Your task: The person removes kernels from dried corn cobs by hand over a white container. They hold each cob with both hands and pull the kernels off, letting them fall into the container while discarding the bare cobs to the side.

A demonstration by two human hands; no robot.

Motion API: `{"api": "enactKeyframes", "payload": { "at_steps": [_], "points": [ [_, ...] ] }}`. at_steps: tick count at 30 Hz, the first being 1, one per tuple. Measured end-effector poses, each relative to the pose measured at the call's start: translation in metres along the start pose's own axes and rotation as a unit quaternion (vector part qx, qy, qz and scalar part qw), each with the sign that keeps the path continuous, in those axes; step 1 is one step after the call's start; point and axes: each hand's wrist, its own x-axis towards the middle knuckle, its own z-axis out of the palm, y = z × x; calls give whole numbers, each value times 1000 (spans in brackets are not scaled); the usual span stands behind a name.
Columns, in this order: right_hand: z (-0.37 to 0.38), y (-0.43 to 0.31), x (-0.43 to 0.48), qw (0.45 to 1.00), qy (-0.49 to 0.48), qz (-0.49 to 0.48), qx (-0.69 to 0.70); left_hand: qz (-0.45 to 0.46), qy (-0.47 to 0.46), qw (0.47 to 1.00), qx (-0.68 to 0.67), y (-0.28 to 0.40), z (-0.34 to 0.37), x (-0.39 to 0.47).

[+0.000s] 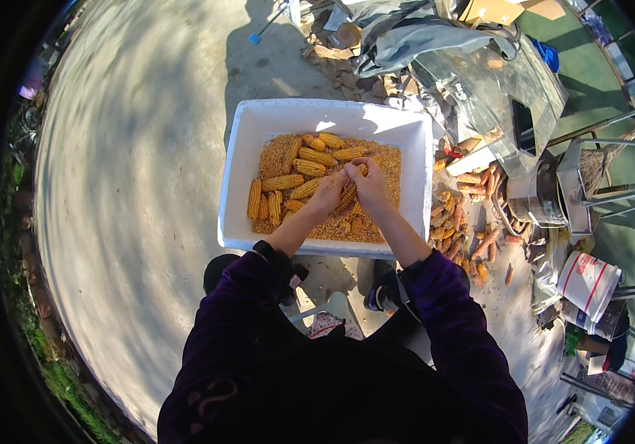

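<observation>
A white foam box (pixel 326 114) stands in front of me, its bottom covered with loose corn kernels (pixel 328 232). Several yellow corn cobs (pixel 282 182) lie on the kernels, mostly in the left and middle part. Over the box's centre right, my left hand (pixel 328 191) and my right hand (pixel 369 186) meet at the fingertips around one corn cob (pixel 349 192), held roughly upright in the picture. Both hands are closed on that cob, and they hide part of it.
Stripped and partly stripped cobs (pixel 450 222) are heaped on the concrete right of the box. Beyond them stand a metal bucket (pixel 537 191) and a white plastic bucket (pixel 588 283). A phone (pixel 523 127) lies on a plastic-covered surface at upper right.
</observation>
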Motion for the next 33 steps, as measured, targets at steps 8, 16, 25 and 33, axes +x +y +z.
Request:
{"api": "enactKeyframes", "payload": {
  "at_steps": [8, 16, 25, 33],
  "points": [
    [-7, -28, 4, 949, -64, 138, 278, -22, 14, 999, 19, 21, 10, -15],
    [-12, -6, 9, 994, -7, 67, 92, 36, -30, 989, 140, 0, 2, 1],
    [-7, -40, -2, 960, -73, 109, 246, 14, 17, 999, 29, 9, 1, -1],
    [3, -36, -3, 976, -1, 94, 198, 62, 52, 991, 107, 0, -1, 3]
  ]
}}
